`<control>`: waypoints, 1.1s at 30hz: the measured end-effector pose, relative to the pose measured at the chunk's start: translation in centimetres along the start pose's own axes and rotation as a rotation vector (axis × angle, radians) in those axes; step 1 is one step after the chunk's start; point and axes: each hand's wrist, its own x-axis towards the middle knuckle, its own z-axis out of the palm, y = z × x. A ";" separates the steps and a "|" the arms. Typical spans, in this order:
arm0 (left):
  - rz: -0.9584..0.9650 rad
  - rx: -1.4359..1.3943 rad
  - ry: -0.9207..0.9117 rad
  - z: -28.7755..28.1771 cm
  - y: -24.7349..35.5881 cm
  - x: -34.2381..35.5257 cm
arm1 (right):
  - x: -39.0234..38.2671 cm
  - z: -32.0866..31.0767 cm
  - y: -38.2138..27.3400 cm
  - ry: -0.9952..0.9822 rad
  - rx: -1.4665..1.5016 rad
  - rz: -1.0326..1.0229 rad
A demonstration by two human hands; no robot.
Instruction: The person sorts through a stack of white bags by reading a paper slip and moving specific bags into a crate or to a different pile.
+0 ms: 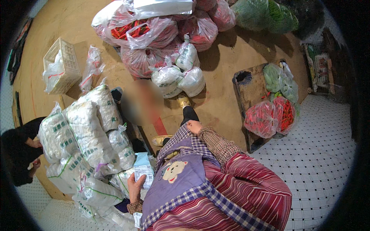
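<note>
**Purple apron (194,161) closest to my camera, printed labels (144,170) in the left hand (135,186)**

Right below my view, the apron, with a bear face and checked trim, lies over a red striped garment (254,184). The labels, white with a pale blue part at the top, are just left of it, in front of a bag heap. I see the left thumb pressed on their face, pinching them against fingers mostly hidden behind.

The right hand (194,127) rests on the checked trousers (181,135) near the knee, fingers curled; I cannot tell whether they hold anything.

Past the labels, on my left, clear bags with white contents (86,131) are heaped, many marked in green. A co-worker's dark sleeves (17,142) reach in at far left, hands beside that heap. Farther up stands a cream crate (70,65) with plastic inside.

Ahead of a yellow shoe (184,101), three knotted white-filled bags (192,82) sit before large bags of red chillies (142,63). On my right, a wooden board (250,92) bears two smaller chilli bags (262,119) and green bags (274,79), beside pale dotted tiles (312,161).
</note>
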 end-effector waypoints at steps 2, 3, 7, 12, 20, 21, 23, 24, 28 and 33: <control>-0.047 0.057 0.012 2.5 2.2 0.7 | 2.0 -1.8 0.3 -0.057 0.070 0.108; -0.069 0.094 0.008 4.1 3.6 1.4 | 3.2 -2.5 1.5 -0.038 0.143 0.102; -0.142 0.219 -0.051 9.6 6.2 4.5 | 9.4 -5.5 3.9 0.061 0.215 0.073; -0.315 0.255 -0.110 14.9 9.0 8.3 | 16.2 -10.5 4.6 0.075 0.237 0.162; -0.452 0.333 -0.003 16.6 7.0 8.8 | 28.5 -15.0 2.3 -0.015 -0.192 -0.093; -0.480 0.292 0.019 16.5 6.4 8.6 | 28.8 -15.7 2.5 -0.146 -0.313 0.013; -0.535 0.217 0.059 16.3 5.4 8.2 | 29.4 -14.0 5.1 -0.063 -0.307 0.029; -0.569 0.212 0.054 16.5 5.2 8.0 | 28.9 -14.0 5.7 -0.026 -0.312 0.034; -0.545 0.143 0.061 18.3 6.5 8.6 | 24.1 -14.4 8.0 0.031 -0.431 -0.038; -0.576 0.234 -0.013 16.6 4.9 8.9 | 17.9 -12.8 14.5 -0.119 -0.540 0.138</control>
